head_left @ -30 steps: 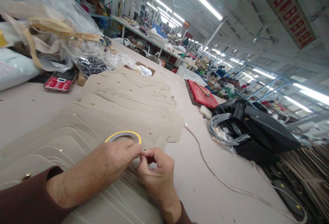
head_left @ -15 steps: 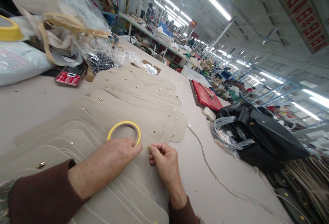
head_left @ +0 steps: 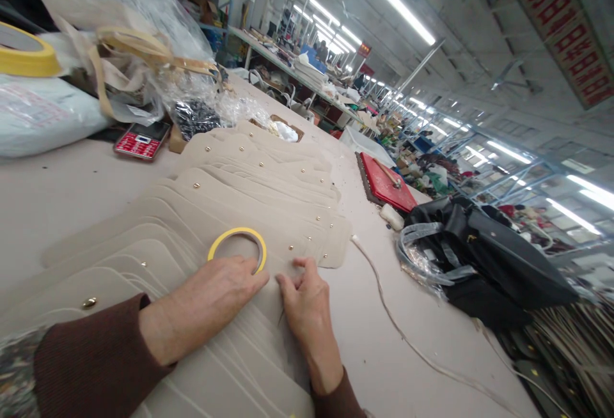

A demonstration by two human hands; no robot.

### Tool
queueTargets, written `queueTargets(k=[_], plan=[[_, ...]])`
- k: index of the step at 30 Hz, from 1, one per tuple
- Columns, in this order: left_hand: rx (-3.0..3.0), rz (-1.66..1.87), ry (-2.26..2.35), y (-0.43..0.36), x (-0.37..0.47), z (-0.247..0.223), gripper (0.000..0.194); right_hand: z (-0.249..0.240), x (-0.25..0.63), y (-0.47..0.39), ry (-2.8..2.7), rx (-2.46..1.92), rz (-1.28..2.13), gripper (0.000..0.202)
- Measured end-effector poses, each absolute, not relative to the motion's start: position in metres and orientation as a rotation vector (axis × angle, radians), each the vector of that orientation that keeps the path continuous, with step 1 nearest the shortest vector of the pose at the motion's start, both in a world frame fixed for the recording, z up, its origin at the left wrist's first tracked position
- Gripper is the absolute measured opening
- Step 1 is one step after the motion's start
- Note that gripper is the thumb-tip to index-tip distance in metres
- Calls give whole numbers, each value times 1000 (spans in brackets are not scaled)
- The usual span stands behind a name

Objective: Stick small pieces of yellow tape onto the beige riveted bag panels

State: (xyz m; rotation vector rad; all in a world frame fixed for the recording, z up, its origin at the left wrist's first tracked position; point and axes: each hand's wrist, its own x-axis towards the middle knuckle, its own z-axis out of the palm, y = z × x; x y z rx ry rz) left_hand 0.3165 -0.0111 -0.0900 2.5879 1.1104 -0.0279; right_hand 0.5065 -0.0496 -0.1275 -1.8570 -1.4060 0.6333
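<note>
Fingers on both hands lie flat and open: left hand (head_left: 211,300) touching the yellow tape roll (head_left: 236,248), right hand (head_left: 302,300) pressing the beige panel (head_left: 268,316) at lower center. Most panels (head_left: 259,178) already carry studs, so it looks well along.

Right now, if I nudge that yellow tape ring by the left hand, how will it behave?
The yellow tape ring looks thin and hollow, so probably light and easily slid. It lies flat on the beige panels, so rolling seems unlikely unless tipped on edge. The left hand touches its near rim, which may steady it.
</note>
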Motion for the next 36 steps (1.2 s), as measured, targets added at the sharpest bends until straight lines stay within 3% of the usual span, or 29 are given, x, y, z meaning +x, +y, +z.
queueTargets(k=[4,14,19,23,28,31,36], plan=[[2535,-103,1121,-10,319,-81,30,-131,516,-58,-1243,-1770,953,28],[2651,-28,1098,-9,317,-94,32,-132,506,-50,-1639,-1781,497,25],[2723,54,1073,-11,317,-88,26,-125,508,-45,-1756,-1825,525,23],[2724,98,1107,-11,314,-72,24,-122,518,-44,-1647,-1788,749,28],[2845,564,1112,-5,277,-39,24,-109,536,-45,-1566,-1772,942,48],[2957,842,1273,-2,229,-23,35,-83,536,-55,-1721,-1703,801,41],[2843,401,1854,0,134,-37,46,-45,517,-94,-2225,-1345,912,22]])
